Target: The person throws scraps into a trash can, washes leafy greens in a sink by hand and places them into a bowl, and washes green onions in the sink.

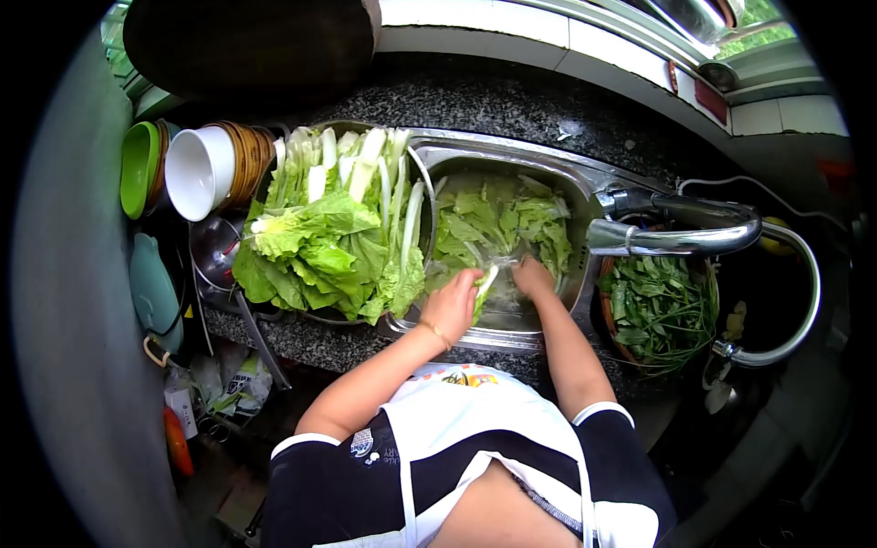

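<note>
Water and loose green leaves (470, 215) fill the steel sink basin (585, 196). My left hand (451, 306) is at the basin's front left, its fingers closed on a leaf with a pale stalk (486, 290). My right hand (532, 276) reaches into the water just right of that leaf; its fingertips are hidden by splashing water. Left of the basin, a large heap of leafy greens (320, 242) with white stalks is piled in a container whose rim shows at the right.
A chrome faucet (676, 239) arches over the sink's right side. Beyond it sits a basket of dark greens (660, 306). Stacked bowls (199, 169) and a metal ladle (216, 251) are at the left. A dark round object (247, 46) stands at the back left.
</note>
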`<move>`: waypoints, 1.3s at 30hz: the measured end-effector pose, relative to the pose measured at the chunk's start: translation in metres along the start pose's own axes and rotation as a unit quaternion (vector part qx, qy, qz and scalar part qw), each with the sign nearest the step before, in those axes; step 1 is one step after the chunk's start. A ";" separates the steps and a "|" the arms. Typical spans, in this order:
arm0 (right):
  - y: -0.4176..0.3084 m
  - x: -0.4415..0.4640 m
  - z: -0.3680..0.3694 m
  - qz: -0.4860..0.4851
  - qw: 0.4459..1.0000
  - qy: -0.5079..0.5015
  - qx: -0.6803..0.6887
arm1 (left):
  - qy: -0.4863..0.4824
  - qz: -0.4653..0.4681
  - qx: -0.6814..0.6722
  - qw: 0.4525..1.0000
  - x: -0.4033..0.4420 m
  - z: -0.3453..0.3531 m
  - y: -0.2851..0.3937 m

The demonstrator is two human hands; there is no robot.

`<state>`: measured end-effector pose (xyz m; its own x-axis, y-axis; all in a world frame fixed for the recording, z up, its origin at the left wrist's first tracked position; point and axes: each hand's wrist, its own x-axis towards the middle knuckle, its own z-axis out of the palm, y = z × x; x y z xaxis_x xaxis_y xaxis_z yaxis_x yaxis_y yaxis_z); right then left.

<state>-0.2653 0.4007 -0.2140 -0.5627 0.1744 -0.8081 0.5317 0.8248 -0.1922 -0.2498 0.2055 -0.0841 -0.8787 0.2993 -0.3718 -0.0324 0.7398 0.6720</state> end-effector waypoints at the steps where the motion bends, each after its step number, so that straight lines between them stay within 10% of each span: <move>1: 0.000 0.001 0.004 -0.002 1.000 -0.002 0.001 | 0.061 0.028 -0.009 0.998 -0.008 -0.022 0.020; 6: 0.005 0.003 0.017 -0.096 0.995 0.011 0.017 | 0.323 0.131 0.155 0.924 -0.008 -0.086 0.015; 10: 0.006 0.007 0.034 -0.044 0.997 0.057 0.018 | 0.346 0.143 0.234 0.897 -0.018 -0.091 0.021; 13: 0.008 0.010 0.039 -0.144 0.989 0.045 0.005 | 0.180 0.275 0.052 0.943 -0.025 -0.059 0.017; 15: 0.016 0.014 0.035 -0.254 0.962 0.069 -0.074 | 0.051 0.225 0.046 0.972 -0.024 -0.028 0.007; 18: 0.030 0.026 0.037 -0.118 0.986 0.118 0.023 | -0.139 0.065 0.116 0.981 0.002 0.025 -0.044; 25: 0.046 0.039 0.058 -0.048 0.962 0.102 0.249 | -0.098 0.003 0.182 0.978 0.063 0.090 -0.072; 27: 0.026 0.019 0.040 0.055 0.890 -0.125 0.435 | -0.228 -0.132 0.160 0.951 0.071 0.080 -0.055; 35: 0.002 -0.020 0.032 -0.061 0.657 -0.242 0.711 | -0.288 -0.095 -0.046 0.952 0.058 0.065 -0.069; 39: -0.011 -0.036 0.017 -0.022 0.649 -0.205 0.733 | -0.270 -0.131 -0.138 0.944 0.035 0.044 -0.055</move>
<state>-0.2400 0.3762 -0.1920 -0.5412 -0.2375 -0.8067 0.7211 -0.6246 -0.2999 -0.2583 0.2020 -0.1620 -0.4559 0.4463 -0.7700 -0.4022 0.6684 0.6256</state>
